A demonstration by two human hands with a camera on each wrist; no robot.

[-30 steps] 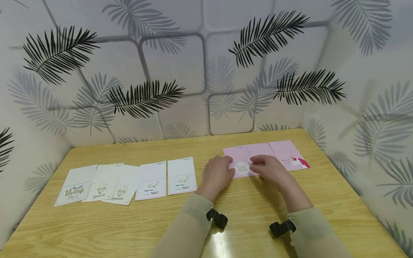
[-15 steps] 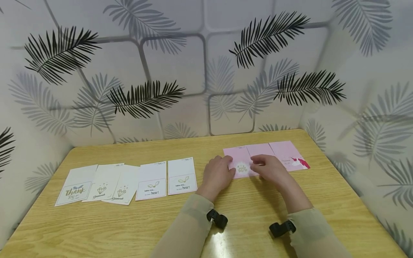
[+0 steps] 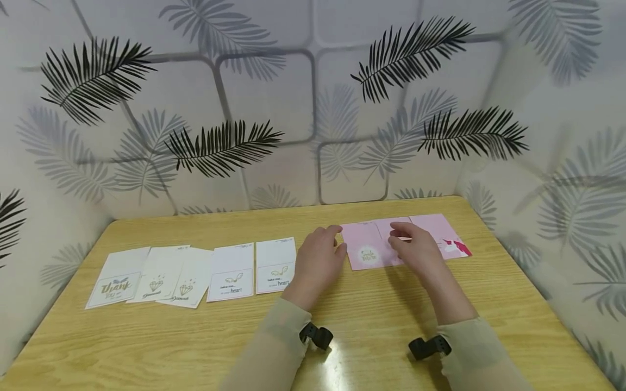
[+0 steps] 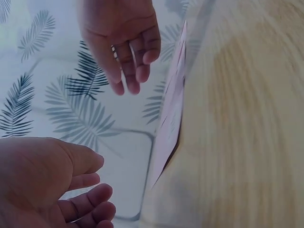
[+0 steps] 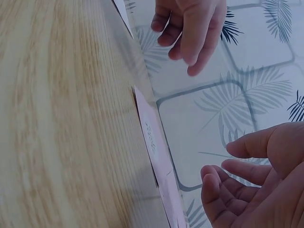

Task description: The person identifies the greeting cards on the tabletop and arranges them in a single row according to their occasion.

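Near the pink cards [image 3: 360, 237], left hand [image 3: 319, 260] and right hand [image 3: 419, 251] hover empty, fingers loosely bent, thumbs slightly parted.

Leftmost pink rectangular paper card [image 3: 369, 241]: white burst, gold lettering. Rightmost pink rectangular paper card [image 3: 435, 229]: magenta-and-white unicorn at near right corner. White rectangular paper cards [image 3: 230, 271] at left: gold motifs, dark text on some. Wooden desk [image 3: 195, 347]: yellow-brown grain. Far wall covering [image 3: 269, 98]: pale grey, black/grey leaves. Sleeves [image 3: 274, 347]: beige.
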